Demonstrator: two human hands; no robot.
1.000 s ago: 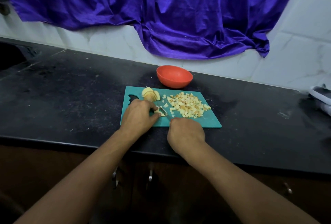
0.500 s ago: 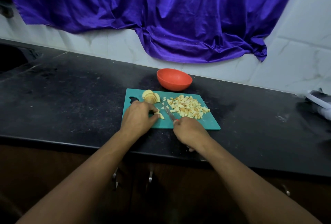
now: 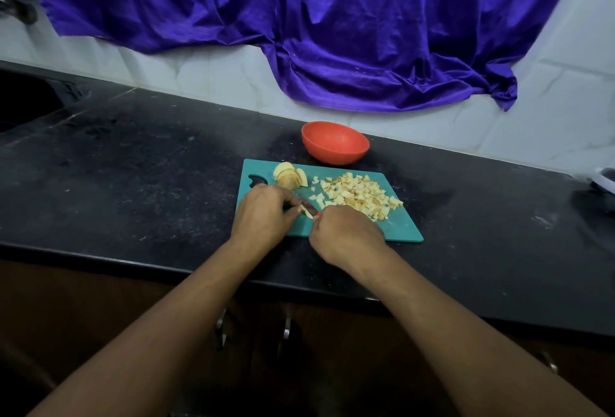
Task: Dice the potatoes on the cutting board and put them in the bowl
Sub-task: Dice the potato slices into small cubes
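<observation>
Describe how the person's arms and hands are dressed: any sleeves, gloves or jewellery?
The left forearm and right forearm are bare to the picture's edge, no sleeve in view. The left hand and right hand wear no gloves; no watch, bracelet or ring shows.

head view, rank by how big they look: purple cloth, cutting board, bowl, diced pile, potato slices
1. cloth
2. cutting board
3. bowl and diced pile: these look about alike, so I won't rank them; the bowl sits farther from the camera
4. potato slices
</observation>
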